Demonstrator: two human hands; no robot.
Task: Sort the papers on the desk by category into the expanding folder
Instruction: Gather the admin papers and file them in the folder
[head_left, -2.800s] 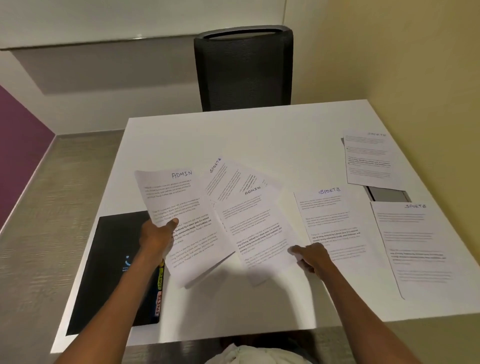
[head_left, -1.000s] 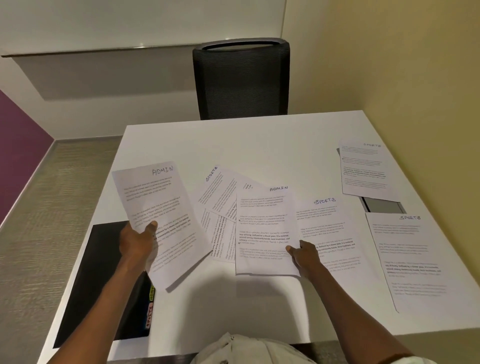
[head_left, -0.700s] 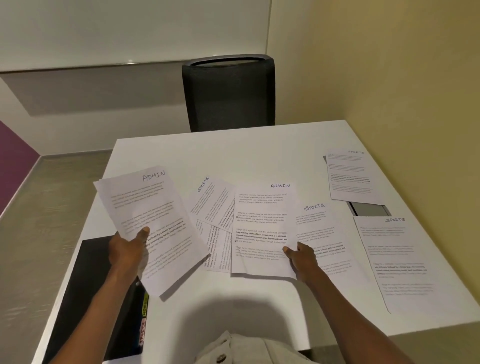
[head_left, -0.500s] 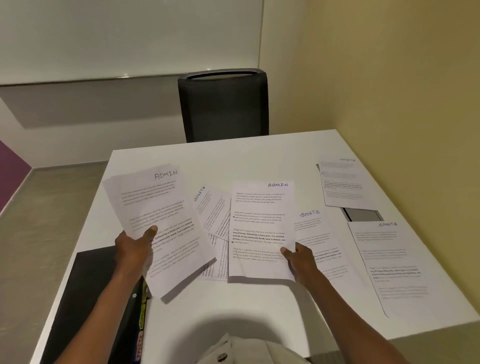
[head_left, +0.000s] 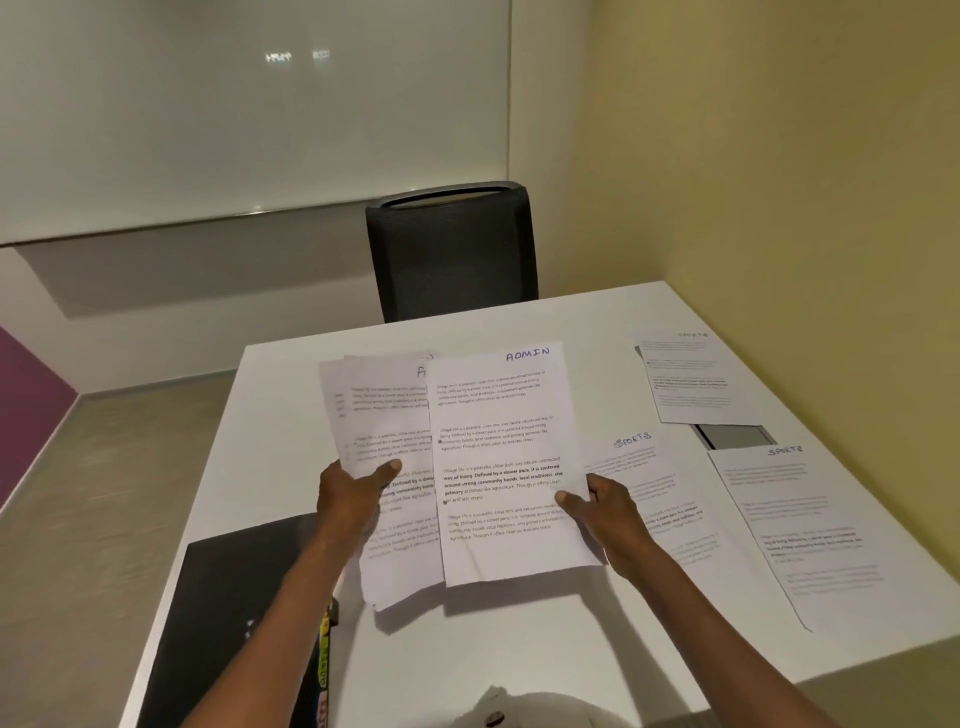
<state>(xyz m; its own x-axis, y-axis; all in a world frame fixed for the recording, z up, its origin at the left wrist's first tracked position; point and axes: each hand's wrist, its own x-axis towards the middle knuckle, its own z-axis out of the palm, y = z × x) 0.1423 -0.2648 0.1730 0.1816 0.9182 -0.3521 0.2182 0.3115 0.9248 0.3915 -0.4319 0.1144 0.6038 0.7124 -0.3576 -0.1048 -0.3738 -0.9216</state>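
Note:
My left hand (head_left: 353, 493) grips a small stack of ADMIN sheets (head_left: 379, 415), lifted above the white desk (head_left: 519, 639). My right hand (head_left: 602, 506) pinches the right edge of another ADMIN sheet (head_left: 498, 467), raised and overlapping the stack's right side. A SPORTS sheet (head_left: 649, 483) lies on the desk just right of my right hand, with two more SPORTS sheets farther right, one near (head_left: 800, 530) and one far (head_left: 691, 379). The black expanding folder (head_left: 234, 613) lies at the desk's near left corner, with coloured tabs along its right edge.
A black mesh chair (head_left: 452, 249) stands behind the desk's far edge. A grey cable hatch (head_left: 737, 435) shows between the two right-hand sheets. A yellow wall runs close along the desk's right side. Any sheets under the raised papers are hidden.
My right hand has lifted the ADMIN sheet off the desk and brought it left against the stack in my left hand. The view has tilted upward.

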